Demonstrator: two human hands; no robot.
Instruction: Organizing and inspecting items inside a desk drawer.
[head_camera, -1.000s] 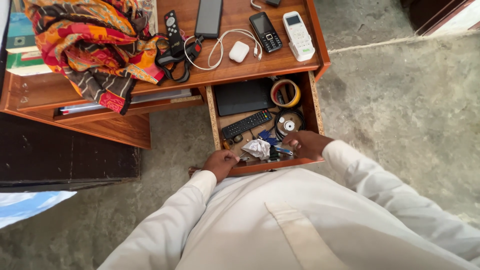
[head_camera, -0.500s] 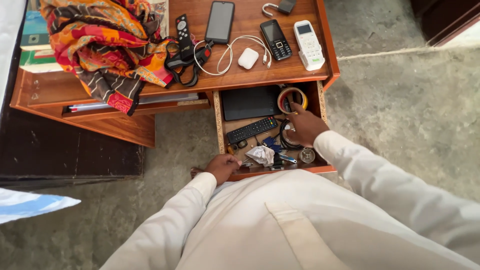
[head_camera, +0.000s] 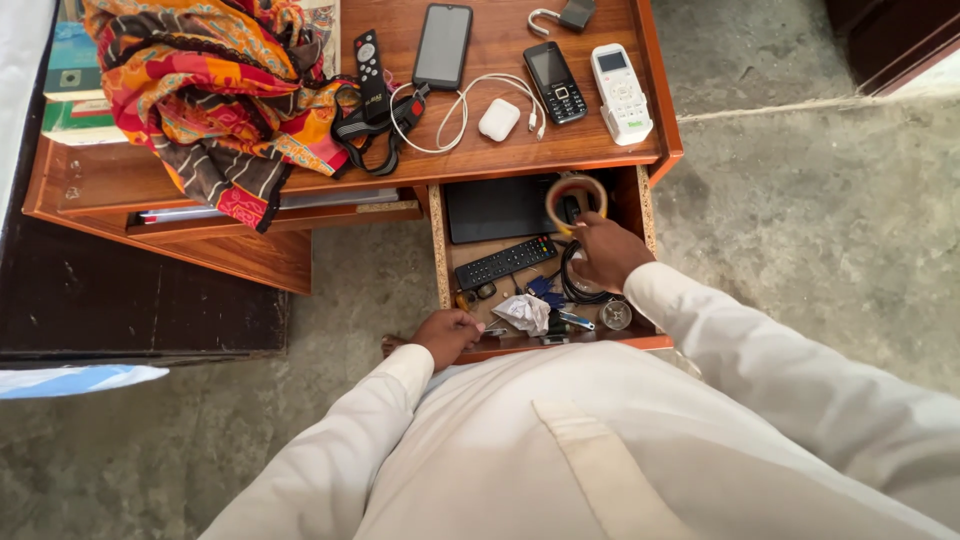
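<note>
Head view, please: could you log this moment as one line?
right hand: lifting tape roll | left hand: on drawer front

We saw a tan, see-through roll of packing tape (head_camera: 575, 201) over a reddish-brown wooden drawer (head_camera: 640, 215). In it lay a long black button remote (head_camera: 506, 261), a flat black tablet (head_camera: 497, 208) and a crumpled white paper ball (head_camera: 523, 312). The draped cloth (head_camera: 215, 85) was orange, red and yellow with dark brown stripes.
</note>
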